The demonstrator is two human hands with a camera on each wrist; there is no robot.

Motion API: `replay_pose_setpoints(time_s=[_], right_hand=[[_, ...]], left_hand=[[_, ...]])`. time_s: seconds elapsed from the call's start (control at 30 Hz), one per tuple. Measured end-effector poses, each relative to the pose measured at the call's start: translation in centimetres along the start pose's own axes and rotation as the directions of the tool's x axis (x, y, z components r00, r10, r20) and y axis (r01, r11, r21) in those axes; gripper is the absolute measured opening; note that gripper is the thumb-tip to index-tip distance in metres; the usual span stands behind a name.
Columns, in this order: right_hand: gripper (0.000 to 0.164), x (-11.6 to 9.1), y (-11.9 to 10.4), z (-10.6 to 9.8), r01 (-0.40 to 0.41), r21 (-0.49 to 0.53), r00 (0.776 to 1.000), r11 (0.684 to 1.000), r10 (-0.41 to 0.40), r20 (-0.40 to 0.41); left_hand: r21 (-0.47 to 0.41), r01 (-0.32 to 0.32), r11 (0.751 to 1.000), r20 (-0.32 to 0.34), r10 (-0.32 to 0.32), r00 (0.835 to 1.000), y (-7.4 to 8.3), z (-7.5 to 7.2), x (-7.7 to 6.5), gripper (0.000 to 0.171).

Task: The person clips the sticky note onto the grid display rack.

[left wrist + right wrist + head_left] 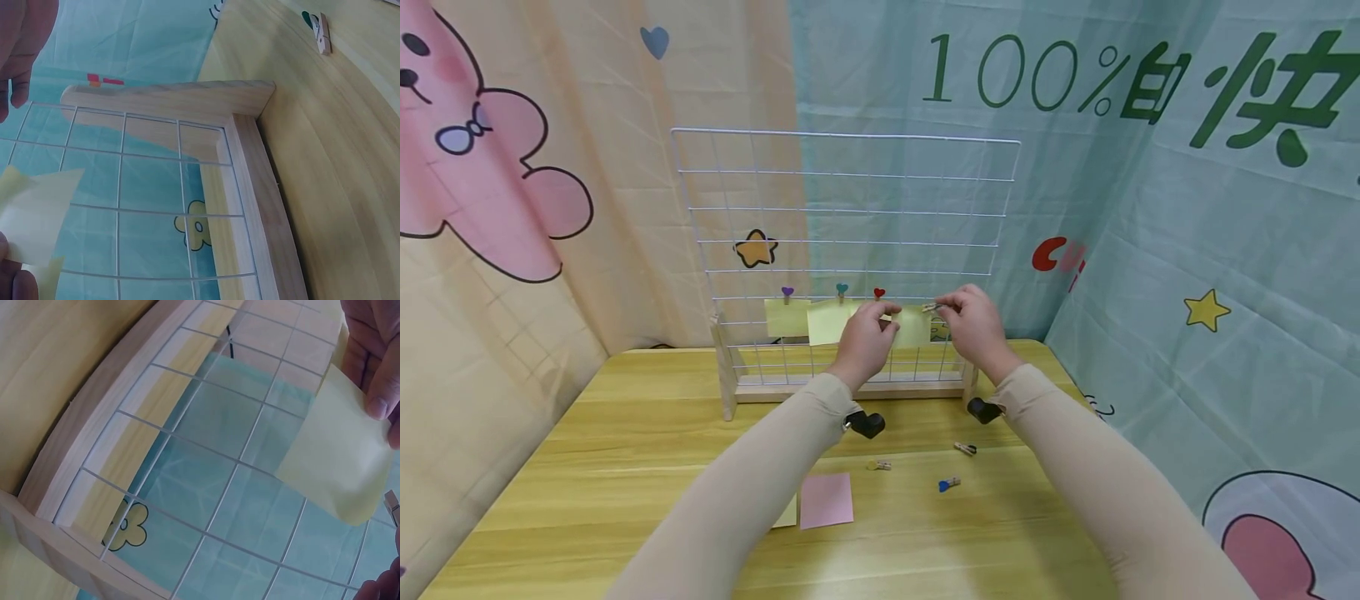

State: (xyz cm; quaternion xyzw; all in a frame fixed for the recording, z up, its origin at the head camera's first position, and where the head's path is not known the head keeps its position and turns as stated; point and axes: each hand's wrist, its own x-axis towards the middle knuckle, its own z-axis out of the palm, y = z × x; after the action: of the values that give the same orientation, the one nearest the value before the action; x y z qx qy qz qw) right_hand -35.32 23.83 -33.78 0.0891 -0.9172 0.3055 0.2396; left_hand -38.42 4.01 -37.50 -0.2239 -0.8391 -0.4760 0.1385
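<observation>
A white wire grid stands upright in a wooden base. Two pale yellow notes, one on the left and one beside it, hang on it under purple and teal heart clothespins. My left hand pinches another yellow note against the grid's front; a red heart clothespin sits just above that hand. What the red one grips is hidden. At this note's upper right corner, my right hand pinches a small wooden clothespin. Whether it bites the paper, I cannot tell.
On the table before the grid lie a yellow clothespin, a blue heart one and a dark green one. A pink note lies nearer, beside a yellow note partly covered by my left arm. Printed curtains hang behind.
</observation>
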Motion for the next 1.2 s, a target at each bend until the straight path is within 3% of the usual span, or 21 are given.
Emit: replay_pose_setpoints(time_s=[0.53, 1.2], right_hand=[[0.023, 1.6, -0.7, 0.4, 0.024, -0.070, 1.000, 0.997, -0.025, -0.010], [0.022, 2.8, -1.0, 0.9, 0.045, -0.174, 0.999, 0.984, -0.041, 0.024]], left_hand=[[0.047, -0.003, 0.999, -0.057, 0.005, 0.998, -0.2, 0.6, 0.6, 0.025], [0.059, 0.032, 0.998, -0.049, -0.029, 0.998, -0.3, 0.7, 0.9, 0.027]])
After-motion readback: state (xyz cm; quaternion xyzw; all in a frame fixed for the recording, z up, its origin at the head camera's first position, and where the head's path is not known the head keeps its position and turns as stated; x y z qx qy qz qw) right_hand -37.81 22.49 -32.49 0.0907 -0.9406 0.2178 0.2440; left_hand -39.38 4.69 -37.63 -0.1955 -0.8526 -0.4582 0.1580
